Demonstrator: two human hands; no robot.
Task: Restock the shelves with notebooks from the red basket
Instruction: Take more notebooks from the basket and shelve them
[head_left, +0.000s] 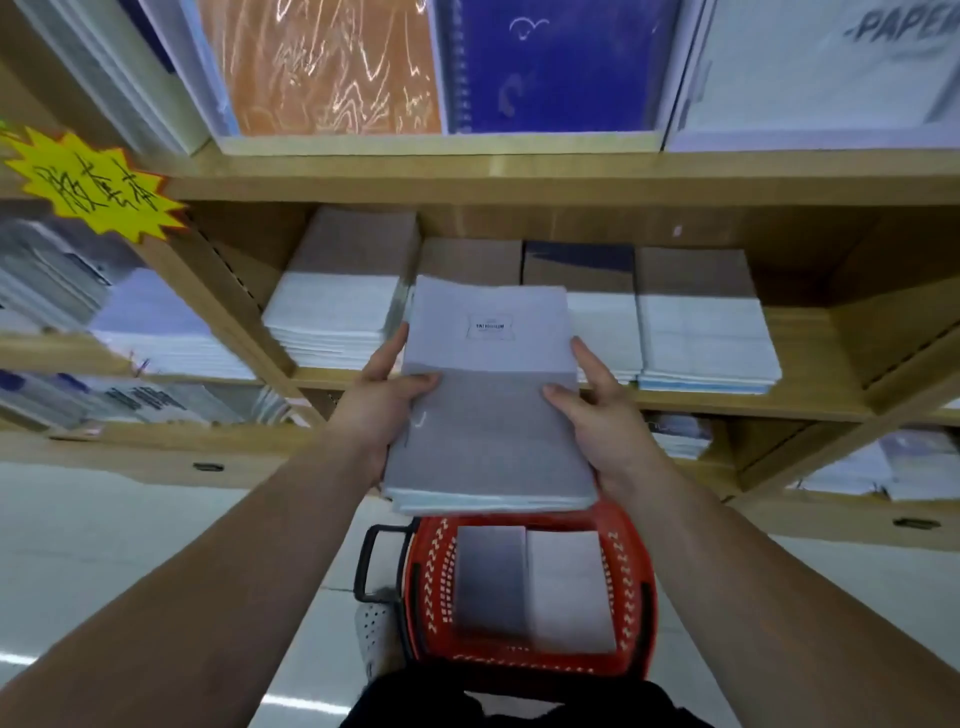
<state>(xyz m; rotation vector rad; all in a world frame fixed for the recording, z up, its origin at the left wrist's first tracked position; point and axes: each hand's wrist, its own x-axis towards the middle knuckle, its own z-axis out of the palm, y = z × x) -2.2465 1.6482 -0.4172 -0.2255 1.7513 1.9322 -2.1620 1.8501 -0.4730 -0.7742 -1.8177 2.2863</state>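
A wooden shelf unit (519, 179) fills the upper half of the frame above a pale tiled floor (130, 545). The middle shelf holds four notebook piles (332, 312) side by side; a gap lies to the right of the last pile. A yellow starburst sign (88, 179) hangs at upper left. The red basket (631, 587) sits on the floor at lower centre, with notebooks inside. Both arms extend forward. The left hand (384, 405) and right hand (602, 410) grasp a notebook stack (488, 415) by its side edges, thumbs on top, its far end over the shelf's front edge.
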